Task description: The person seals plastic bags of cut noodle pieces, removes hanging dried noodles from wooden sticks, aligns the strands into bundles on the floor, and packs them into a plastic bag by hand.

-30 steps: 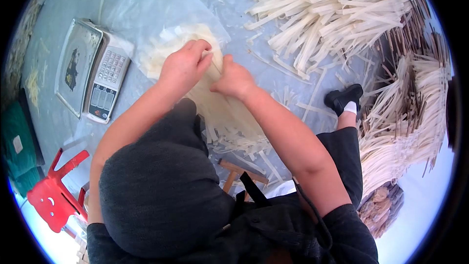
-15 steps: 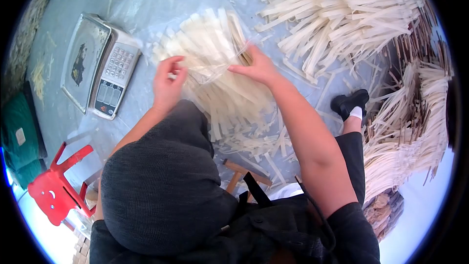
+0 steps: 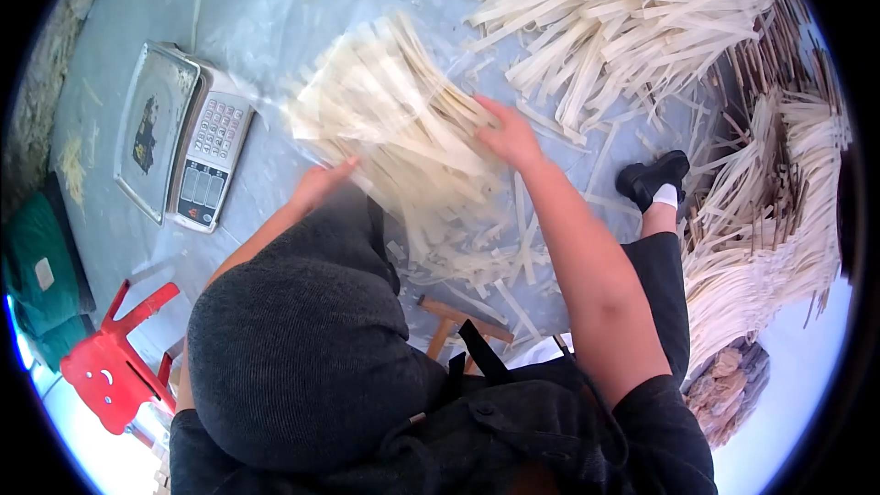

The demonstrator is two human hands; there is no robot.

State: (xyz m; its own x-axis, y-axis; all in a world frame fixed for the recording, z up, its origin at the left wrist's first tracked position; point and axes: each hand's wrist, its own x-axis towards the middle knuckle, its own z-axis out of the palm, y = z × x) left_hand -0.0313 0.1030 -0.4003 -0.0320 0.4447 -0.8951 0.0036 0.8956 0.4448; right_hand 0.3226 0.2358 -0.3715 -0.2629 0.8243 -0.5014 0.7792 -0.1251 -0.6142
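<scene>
A clear plastic bag (image 3: pixel 302 0) lies around a thick bundle of pale flat dried strips (image 3: pixel 394 101), which look like wide noodles. My right hand (image 3: pixel 509 136) grips the bundle's right side through the film, thumb and fingers closed on it. On the lower left side, my left hand (image 3: pixel 325 181) holds the bag's edge, its fingers slightly blurred and partly hidden. The strips fan out at both ends of the bundle, and their lower ends reach down between my legs.
A digital scale (image 3: pixel 183 137) stands at left. Large heaps of loose strips (image 3: pixel 632 27) and strips hung on thin sticks (image 3: pixel 761 238) fill the right. A red stool (image 3: pixel 115 367), green cloth (image 3: pixel 46 257) and a wooden stool leg (image 3: pixel 449 321) are nearby. Broken strips litter the floor.
My left hand has moved down from above the bag to its lower left edge. My right hand has shifted slightly right and down, and the bundle is tilted and more spread.
</scene>
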